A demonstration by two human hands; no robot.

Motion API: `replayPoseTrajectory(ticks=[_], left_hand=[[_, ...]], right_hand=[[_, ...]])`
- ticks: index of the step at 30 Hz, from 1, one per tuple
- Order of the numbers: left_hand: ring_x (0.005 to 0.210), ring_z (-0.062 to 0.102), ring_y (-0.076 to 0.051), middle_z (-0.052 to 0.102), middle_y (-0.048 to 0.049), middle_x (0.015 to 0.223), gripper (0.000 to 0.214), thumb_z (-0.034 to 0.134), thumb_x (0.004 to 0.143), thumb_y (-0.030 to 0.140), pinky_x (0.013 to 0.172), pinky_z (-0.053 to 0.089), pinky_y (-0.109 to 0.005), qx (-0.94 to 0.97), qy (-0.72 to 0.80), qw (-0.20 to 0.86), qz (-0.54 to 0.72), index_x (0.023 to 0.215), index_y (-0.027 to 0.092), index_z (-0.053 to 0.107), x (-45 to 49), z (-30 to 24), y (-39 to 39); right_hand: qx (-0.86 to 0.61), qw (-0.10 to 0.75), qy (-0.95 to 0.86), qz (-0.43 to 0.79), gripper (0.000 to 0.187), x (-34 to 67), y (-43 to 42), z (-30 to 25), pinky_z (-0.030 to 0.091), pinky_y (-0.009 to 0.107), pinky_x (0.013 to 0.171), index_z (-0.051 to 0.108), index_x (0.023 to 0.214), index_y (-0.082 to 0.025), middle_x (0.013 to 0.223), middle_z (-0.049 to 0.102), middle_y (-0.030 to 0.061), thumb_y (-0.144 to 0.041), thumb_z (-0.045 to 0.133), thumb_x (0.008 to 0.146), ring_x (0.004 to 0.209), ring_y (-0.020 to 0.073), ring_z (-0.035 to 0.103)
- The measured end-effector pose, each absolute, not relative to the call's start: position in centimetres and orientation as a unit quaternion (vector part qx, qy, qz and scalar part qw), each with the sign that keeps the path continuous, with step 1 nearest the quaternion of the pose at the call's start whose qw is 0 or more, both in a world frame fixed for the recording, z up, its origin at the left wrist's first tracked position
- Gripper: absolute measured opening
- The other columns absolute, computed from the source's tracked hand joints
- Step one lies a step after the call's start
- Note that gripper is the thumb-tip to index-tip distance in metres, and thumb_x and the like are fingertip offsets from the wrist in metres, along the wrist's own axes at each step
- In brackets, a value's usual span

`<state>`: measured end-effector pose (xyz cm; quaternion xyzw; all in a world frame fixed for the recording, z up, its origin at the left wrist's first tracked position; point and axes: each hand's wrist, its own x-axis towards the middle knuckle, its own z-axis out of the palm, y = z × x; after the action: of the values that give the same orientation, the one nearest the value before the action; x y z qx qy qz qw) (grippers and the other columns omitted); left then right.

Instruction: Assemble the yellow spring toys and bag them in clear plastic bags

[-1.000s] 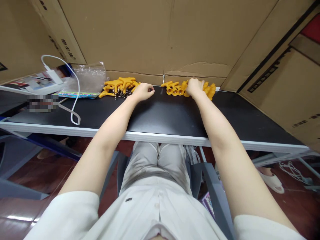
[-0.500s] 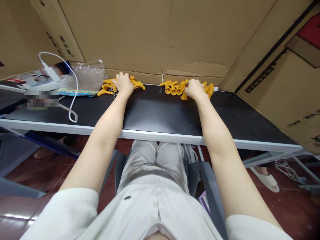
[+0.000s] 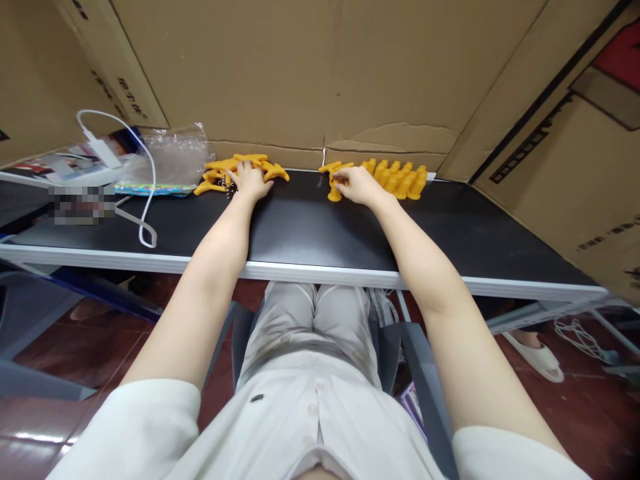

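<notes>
My left hand [image 3: 251, 183] lies over a pile of yellow-orange curved plastic pieces [image 3: 220, 165], its fingers spread. Thin dark metal chains [image 3: 231, 187] show among these pieces, under and beside the fingers. Over to the right, my right hand [image 3: 364, 187] pinches a yellow-orange flared, trumpet-shaped piece [image 3: 335, 194] that stands upright with its wide end on the tabletop. Right behind it are a few similar pieces lying down [image 3: 337, 165], partly hidden by my fingers. Several upright flared pieces [image 3: 401, 181] stand in close rows to the right of that hand.
A black tabletop [image 3: 320, 223] with a pale metal edge lies before me. Cardboard walls [image 3: 300, 73] rise behind and at the right. At the left are a clear plastic bag [image 3: 175, 157], a white cable [image 3: 151, 160] and a blurred-out object [image 3: 83, 205].
My right hand has moved left from the upright rows to the lying pieces, and one flared piece there now stands upright. My left hand's fingers have spread over the pile.
</notes>
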<state>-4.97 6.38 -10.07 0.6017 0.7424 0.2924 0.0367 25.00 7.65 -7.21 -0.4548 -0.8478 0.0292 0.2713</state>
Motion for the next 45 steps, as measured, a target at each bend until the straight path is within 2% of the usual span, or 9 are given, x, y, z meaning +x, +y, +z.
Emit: replayPoseTrajectory(ticks=[6,9,13,16,22,26,29,37,45], left_hand=[[0.163,0.037,-0.049,0.064,-0.0177,0.162,0.044,0.072,0.087,0.046,0.137,0.013,-0.078,0.573,0.747,0.037,0.335,0.125,0.026,0.081,-5.2,-10.3,7.4],[0.160,0.044,-0.042,0.080,-0.0142,0.132,0.034,0.069,0.095,0.052,0.131,0.023,-0.069,0.542,0.745,0.060,0.383,0.109,0.023,0.081,-4.9,-9.7,7.9],[0.140,0.064,-0.035,0.083,-0.0093,0.101,0.041,0.067,0.097,0.065,0.120,0.046,-0.053,0.502,0.673,0.136,0.526,0.090,0.025,0.075,-4.0,-8.9,8.9],[0.128,0.072,-0.032,0.084,-0.0105,0.110,0.052,0.066,0.095,0.076,0.110,0.056,-0.045,0.490,0.588,0.225,0.603,0.098,0.025,0.075,-2.9,-8.3,9.3],[0.141,0.068,-0.034,0.079,-0.0120,0.141,0.051,0.060,0.104,0.068,0.109,0.058,-0.053,0.494,0.549,0.324,0.592,0.130,0.026,0.074,-0.7,-7.9,8.2],[0.129,0.076,-0.030,0.084,-0.0086,0.125,0.048,0.072,0.099,0.066,0.103,0.061,-0.045,0.543,0.537,0.327,0.557,0.128,0.029,0.075,0.4,-8.2,7.3],[0.118,0.080,-0.028,0.085,-0.0079,0.112,0.049,0.078,0.095,0.065,0.097,0.062,-0.039,0.557,0.517,0.339,0.555,0.125,0.026,0.077,1.0,-8.3,6.7],[0.090,0.078,-0.015,0.081,-0.0042,0.094,0.027,0.084,0.092,0.038,0.088,0.059,-0.027,0.530,0.453,0.443,0.564,0.108,0.018,0.075,2.5,-8.0,5.4],[0.083,0.077,-0.015,0.082,-0.0048,0.101,0.040,0.089,0.091,0.050,0.079,0.059,-0.026,0.551,0.443,0.504,0.496,0.110,0.019,0.071,2.8,-7.7,4.3]], right_hand=[[-0.461,0.276,-0.842,0.054,0.054,24.8,8.1,-7.9,0.055,0.055,0.123,0.076,0.148,-0.016,0.150,0.076,0.0153,-0.012,0.067,0.095,0.137,0.0340,0.075],[-0.475,0.288,-0.827,0.088,0.056,24.8,8.5,-8.4,0.058,0.050,0.119,0.073,0.150,-0.009,0.148,0.076,0.0207,-0.010,0.068,0.094,0.132,0.0328,0.077],[-0.506,0.297,-0.801,0.120,0.054,24.2,8.8,-9.1,0.058,0.048,0.118,0.073,0.145,-0.006,0.137,0.079,0.0219,-0.012,0.075,0.091,0.124,0.0310,0.079],[-0.520,0.308,-0.785,0.135,0.048,23.6,8.9,-9.8,0.059,0.049,0.117,0.074,0.138,-0.008,0.130,0.081,0.0202,-0.013,0.079,0.090,0.121,0.0304,0.079],[-0.526,0.295,-0.784,0.148,0.032,22.8,9.0,-10.6,0.062,0.047,0.109,0.074,0.122,-0.012,0.122,0.081,0.0165,-0.016,0.079,0.091,0.116,0.0300,0.079],[-0.517,0.272,-0.806,0.098,0.034,22.8,8.1,-10.0,0.060,0.045,0.107,0.073,0.126,-0.014,0.126,0.081,0.0154,-0.016,0.077,0.093,0.117,0.0298,0.078],[-0.516,0.244,-0.821,0.017,0.035,22.9,7.1,-9.1,0.056,0.053,0.109,0.072,0.130,-0.018,0.131,0.080,0.0165,-0.019,0.072,0.095,0.123,0.0361,0.074],[-0.547,0.195,-0.809,-0.084,0.039,23.2,6.0,-7.9,0.046,0.063,0.115,0.072,0.135,-0.013,0.145,0.075,0.0242,-0.021,0.058,0.099,0.136,0.0433,0.064],[-0.535,0.178,-0.823,-0.072,0.042,22.7,5.1,-7.3,0.045,0.064,0.117,0.071,0.142,-0.014,0.148,0.072,0.0240,-0.022,0.058,0.103,0.141,0.0432,0.061]])
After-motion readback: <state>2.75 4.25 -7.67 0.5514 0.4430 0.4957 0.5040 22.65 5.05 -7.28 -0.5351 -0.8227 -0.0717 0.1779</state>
